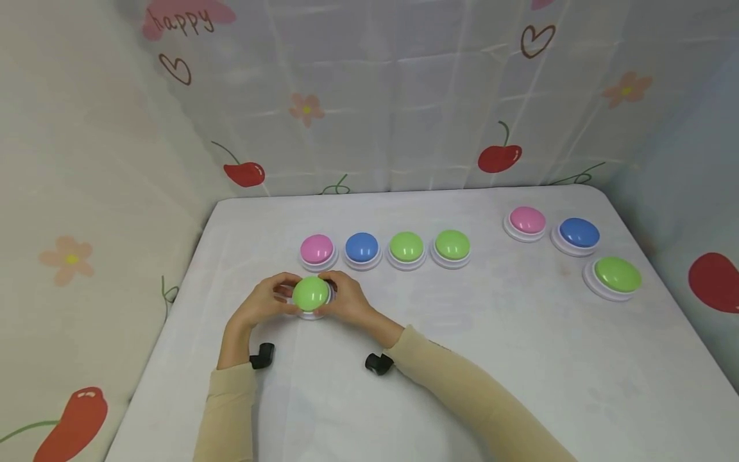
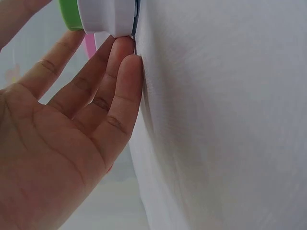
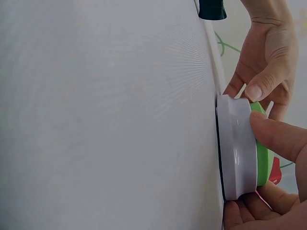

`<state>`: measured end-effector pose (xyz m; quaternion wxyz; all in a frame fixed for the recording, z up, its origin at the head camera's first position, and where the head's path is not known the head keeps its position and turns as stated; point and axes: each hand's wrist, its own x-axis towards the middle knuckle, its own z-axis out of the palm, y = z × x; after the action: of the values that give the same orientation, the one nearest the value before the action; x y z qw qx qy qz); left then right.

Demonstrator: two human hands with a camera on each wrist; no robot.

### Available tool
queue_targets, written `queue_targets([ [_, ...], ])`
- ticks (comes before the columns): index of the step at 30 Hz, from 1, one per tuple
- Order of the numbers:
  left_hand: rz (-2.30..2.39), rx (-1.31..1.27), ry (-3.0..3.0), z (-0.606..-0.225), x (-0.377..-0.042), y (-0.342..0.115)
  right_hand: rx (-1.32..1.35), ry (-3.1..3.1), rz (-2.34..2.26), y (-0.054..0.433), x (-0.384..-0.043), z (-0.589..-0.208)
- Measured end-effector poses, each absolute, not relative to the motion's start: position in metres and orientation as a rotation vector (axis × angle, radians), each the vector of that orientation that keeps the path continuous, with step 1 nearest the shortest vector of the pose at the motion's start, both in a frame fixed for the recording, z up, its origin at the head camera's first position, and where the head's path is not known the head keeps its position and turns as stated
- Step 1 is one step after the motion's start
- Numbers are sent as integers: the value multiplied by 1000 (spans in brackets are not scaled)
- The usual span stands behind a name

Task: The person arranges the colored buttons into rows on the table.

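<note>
A green dome push button [image 1: 310, 294] on a round white base sits on the white table, between both hands. My left hand [image 1: 267, 301] holds it from the left, thumb at the near edge and fingers round the far side. From the right, my right hand [image 1: 348, 300] grips the same button; in the right wrist view its thumb lies against the green dome [image 3: 262, 163] and its fingers are at the base. The left wrist view shows the left fingertips touching the white base [image 2: 106, 18], close to the tabletop. The button's underside is hidden.
Just beyond stands a row of similar buttons: pink [image 1: 317, 249], blue [image 1: 362, 248], green [image 1: 407, 248] and another green [image 1: 453, 245]. Toward the table's right edge are a pink [image 1: 528, 220], a blue [image 1: 579, 233] and a green one [image 1: 618, 274]. A printed curtain [image 1: 392, 96] hangs behind.
</note>
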<state>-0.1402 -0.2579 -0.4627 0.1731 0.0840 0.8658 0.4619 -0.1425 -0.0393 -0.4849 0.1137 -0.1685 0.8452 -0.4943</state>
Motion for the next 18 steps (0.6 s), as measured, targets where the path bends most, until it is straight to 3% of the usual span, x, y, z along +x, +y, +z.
queue_targets([
  [11, 1207, 195, 2498, -457, -138, -257, -490, 2486, -1389, -36, -140, -479],
  [18, 1155, 127, 2606, -429, -128, -253, -483, 2420, -1467, 2, -122, -459],
])
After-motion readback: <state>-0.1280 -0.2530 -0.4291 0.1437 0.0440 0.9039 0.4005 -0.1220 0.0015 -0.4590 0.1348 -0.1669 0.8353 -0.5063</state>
